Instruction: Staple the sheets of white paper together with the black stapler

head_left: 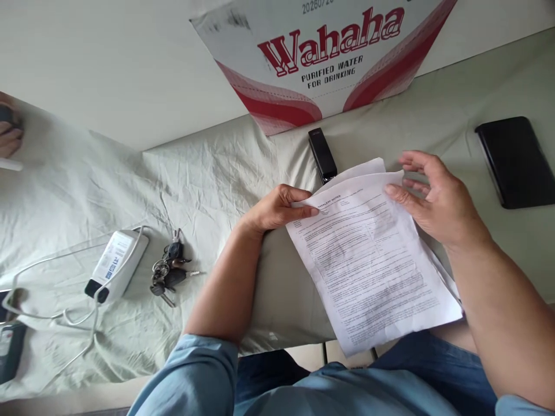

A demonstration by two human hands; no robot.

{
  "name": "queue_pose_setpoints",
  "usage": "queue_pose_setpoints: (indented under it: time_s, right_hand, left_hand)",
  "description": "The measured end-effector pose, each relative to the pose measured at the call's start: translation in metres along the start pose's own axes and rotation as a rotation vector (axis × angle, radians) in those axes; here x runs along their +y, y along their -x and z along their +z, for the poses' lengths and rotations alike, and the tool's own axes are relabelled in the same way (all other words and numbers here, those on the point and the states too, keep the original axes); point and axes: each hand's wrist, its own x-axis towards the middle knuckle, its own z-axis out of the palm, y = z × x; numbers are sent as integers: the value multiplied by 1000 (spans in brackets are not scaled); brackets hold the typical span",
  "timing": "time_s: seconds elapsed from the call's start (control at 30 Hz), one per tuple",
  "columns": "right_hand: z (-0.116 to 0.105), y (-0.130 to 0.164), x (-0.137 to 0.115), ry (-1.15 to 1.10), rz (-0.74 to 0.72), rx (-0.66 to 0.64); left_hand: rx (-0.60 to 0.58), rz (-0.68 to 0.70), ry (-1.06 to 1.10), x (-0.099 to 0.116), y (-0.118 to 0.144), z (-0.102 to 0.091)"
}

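A small stack of printed paper sheets (pixel 373 260) lies tilted on the pale cloth-covered table (pixel 208 173), its lower edge hanging over the table's front. My left hand (pixel 277 208) pinches the stack's upper left corner. My right hand (pixel 427 193) rests on the upper right edge, fingers spread over the top sheets. A black stapler (pixel 322 154) lies just beyond the papers, touching their top edge.
A Wahaha water carton (pixel 329 52) stands at the back. A black phone or case (pixel 515 162) lies at the right. A white power bank with cable (pixel 116 264) and a bunch of keys (pixel 168 274) lie at the left. Another person's hand (pixel 8 136) shows at the far left edge.
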Motion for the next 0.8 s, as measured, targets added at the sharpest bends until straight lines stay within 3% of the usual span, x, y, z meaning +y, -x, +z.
queue_pose_setpoints:
  time_s: [0.23,0.5,0.7,0.8]
  right_hand:
    - [-5,4,-14,-287,219,-280]
    - [4,5,-18,-426,272,-262]
    - [-9,3,-28,-453,327,-395]
    - [-4,2,-25,-370,310,-372]
  left_hand:
    - [-13,20,-4,-3,0,-4]
    - [170,87,-43,-1,-4,2]
    - [106,75,-65,-3,-3,0]
    - [173,90,-42,-4,-4,0]
